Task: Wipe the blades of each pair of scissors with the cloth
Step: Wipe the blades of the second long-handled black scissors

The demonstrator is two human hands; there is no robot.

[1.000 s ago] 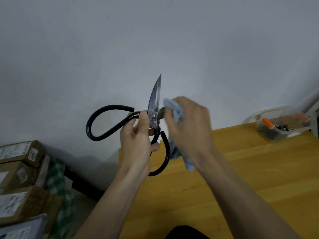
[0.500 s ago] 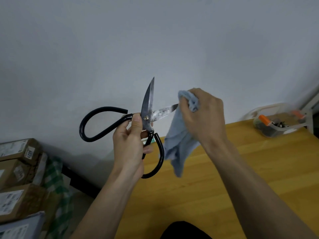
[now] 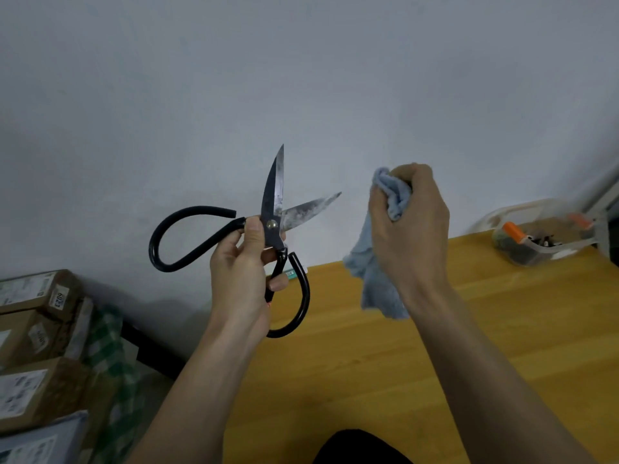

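Your left hand (image 3: 246, 272) grips the large steel scissors with black looped handles (image 3: 272, 226) just below the pivot, thumb pressed up beside the rivet, fingers curled round the lower handle. The scissors are held in the air, in front of the grey wall (image 3: 301, 78), above the left edge of the yellow wooden table (image 3: 502, 329). Blades spread: one points to about 12 o'clock, the other to about 2 o'clock, both showing dull mottled patches. One handle loop swings out to 9 o'clock, the other hangs toward 5 o'clock.

Your right hand (image 3: 407, 226) is closed round the pale blue cloth (image 3: 375, 262), bunched at the top of the fist, the loose end hanging below the wrist over the table. Cloth and blades are apart, the hand lying at 3 o'clock from the blade tips.

At 3 o'clock on the table's far end sits a clear plastic box with orange clips (image 3: 542, 239), contents too blurred to tell. At 8 o'clock, beside the table, brown cardboard boxes with labels (image 3: 37, 329) are stacked against green checked fabric (image 3: 107, 346).
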